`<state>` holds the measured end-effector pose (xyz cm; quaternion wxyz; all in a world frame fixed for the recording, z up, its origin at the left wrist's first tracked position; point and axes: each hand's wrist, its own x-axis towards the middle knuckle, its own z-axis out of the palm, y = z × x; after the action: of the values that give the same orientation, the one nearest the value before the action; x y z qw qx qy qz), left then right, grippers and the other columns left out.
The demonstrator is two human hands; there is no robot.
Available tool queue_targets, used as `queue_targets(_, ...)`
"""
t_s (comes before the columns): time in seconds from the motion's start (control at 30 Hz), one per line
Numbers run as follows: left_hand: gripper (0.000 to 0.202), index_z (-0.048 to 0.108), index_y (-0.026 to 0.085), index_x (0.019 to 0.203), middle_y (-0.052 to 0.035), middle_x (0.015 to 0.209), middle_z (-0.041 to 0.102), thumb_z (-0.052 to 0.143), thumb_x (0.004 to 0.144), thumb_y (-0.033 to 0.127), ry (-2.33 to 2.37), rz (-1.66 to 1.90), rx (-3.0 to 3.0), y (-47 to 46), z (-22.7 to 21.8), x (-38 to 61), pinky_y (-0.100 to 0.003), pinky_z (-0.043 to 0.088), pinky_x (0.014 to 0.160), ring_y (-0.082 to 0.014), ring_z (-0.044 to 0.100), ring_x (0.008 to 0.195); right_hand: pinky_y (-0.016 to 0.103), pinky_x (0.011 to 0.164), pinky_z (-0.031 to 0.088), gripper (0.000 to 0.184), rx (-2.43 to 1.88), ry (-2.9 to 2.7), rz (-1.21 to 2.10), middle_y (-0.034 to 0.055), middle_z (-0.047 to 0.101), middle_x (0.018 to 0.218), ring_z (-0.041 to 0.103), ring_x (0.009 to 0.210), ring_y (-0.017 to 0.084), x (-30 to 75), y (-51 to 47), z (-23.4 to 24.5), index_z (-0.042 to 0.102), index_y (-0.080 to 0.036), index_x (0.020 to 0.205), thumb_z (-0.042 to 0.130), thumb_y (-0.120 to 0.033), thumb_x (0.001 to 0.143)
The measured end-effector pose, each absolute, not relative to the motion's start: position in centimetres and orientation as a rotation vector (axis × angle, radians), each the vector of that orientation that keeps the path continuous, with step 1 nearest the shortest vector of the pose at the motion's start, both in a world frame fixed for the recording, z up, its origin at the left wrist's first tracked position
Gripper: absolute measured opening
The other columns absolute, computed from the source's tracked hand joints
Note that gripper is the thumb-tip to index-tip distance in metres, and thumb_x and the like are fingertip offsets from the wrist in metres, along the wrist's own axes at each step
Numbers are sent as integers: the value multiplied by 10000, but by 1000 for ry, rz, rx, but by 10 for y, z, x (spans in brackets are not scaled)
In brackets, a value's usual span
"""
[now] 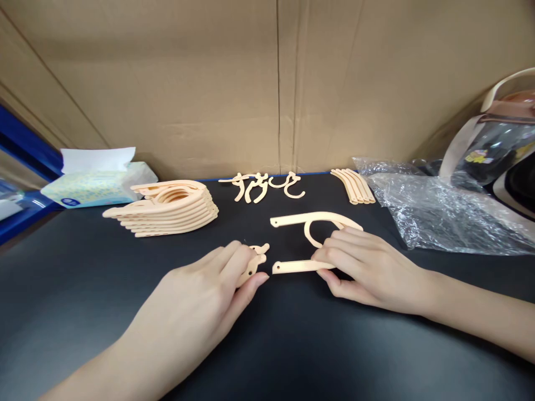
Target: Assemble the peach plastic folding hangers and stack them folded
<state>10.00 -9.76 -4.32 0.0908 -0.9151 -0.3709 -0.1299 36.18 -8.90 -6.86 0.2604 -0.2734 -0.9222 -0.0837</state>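
Note:
My left hand (211,292) is closed on a small cream plastic piece (252,268) with holes and rounded prongs, partly hidden by the fingers. Facing it, my right hand (368,264) grips a cream folding hanger (311,217) near its curved end. The hanger's two arms point left, each with a hole at its tip, and a curved hook shows between them. A narrow gap separates the small piece from the arm tips. Behind my left hand lies a stack of cream hangers (179,214).
Several loose hook pieces (259,186) and a row of curved arms (353,186) lie along the back edge. A tissue pack (96,181) stands at left. Crumpled clear plastic (443,217) and a strapped bottle (497,139) are at right. Cardboard (209,83) rises behind.

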Motion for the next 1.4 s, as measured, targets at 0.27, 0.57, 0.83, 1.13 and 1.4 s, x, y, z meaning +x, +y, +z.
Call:
queue_targets(0.27,280,410,220,814,24,727,533,256,1042,267,-978,-478,-2819,-91,-60,97,-255,334,456,-136,515,540,242,551,425,177,-691,-2503,-251,-3,607,662,535,553,117,364,-92,-70,571,-173,770,486,-102,908)
queue_targets(0.57,231,366,228,803,41,675,504,357,1020,306,-956,-490,-2995,-95,-55,98,-247,318,476,-132,489,530,266,571,411,295,-627,-2543,-270,25,641,701,565,596,133,363,-93,-66,596,-154,806,422,-243,1027)
queue_targets(0.83,338,349,234,794,93,561,450,267,1053,435,-873,-515,-2922,-91,-68,97,-241,250,412,-98,424,394,278,565,385,310,-593,-2528,-349,16,628,681,514,586,128,361,-94,-66,593,-154,776,425,-224,1028)
queue_targets(1.13,400,403,218,744,52,593,469,221,1064,373,-746,-361,-2759,-93,-62,97,-281,250,411,-123,465,412,273,571,394,307,-619,-2548,-257,13,610,676,532,586,131,361,-95,-66,568,-161,789,403,-244,1034)
queue_targets(1.4,456,446,206,706,12,576,526,182,1064,305,-667,-205,-2639,-94,-53,103,-306,317,393,-155,539,399,244,566,390,239,-681,-2573,13,-2,570,699,488,587,120,363,-97,-66,540,-170,827,433,-259,1021)
